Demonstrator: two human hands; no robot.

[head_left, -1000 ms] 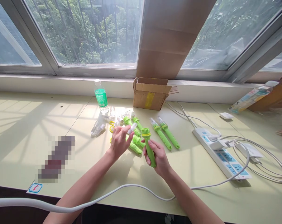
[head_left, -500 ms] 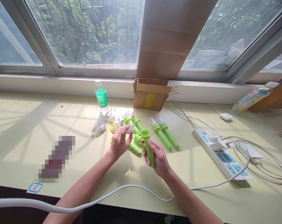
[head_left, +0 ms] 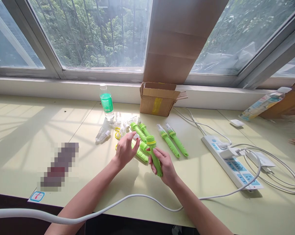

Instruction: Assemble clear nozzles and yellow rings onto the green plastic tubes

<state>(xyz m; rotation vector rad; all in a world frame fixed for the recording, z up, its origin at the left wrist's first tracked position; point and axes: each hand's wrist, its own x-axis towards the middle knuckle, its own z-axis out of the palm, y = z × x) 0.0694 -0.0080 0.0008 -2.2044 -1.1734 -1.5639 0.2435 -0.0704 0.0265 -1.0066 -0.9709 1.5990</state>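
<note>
My right hand (head_left: pixel 167 166) is closed around a green plastic handle (head_left: pixel 155 158), held tilted with its threaded end up; a yellow ring sits below the thread. To its left, my left hand (head_left: pixel 125 149) pinches a small clear-white plastic piece (head_left: pixel 136 137), partly hidden by the fingers. Behind and under the hands lie several more green handles (head_left: pixel 141 156), some partly covered. Clear plastic caps (head_left: pixel 102 135) and loose yellow rings (head_left: pixel 117 134) are scattered to the left of them. Two green handles with clear tops fitted (head_left: pixel 171 145) lie side by side to the right.
A bottle with a green label (head_left: pixel 106 102) stands near the sill, left of an open cardboard box (head_left: pixel 155 99). On the right lies a white power strip (head_left: pixel 231 163) with plugs and cables. A white cable (head_left: pixel 137 195) crosses in front of my forearms.
The small clear piece has turned and dropped slightly in my left fingers, so less of it shows. The green handle in my right hand has shifted a little left and down.
</note>
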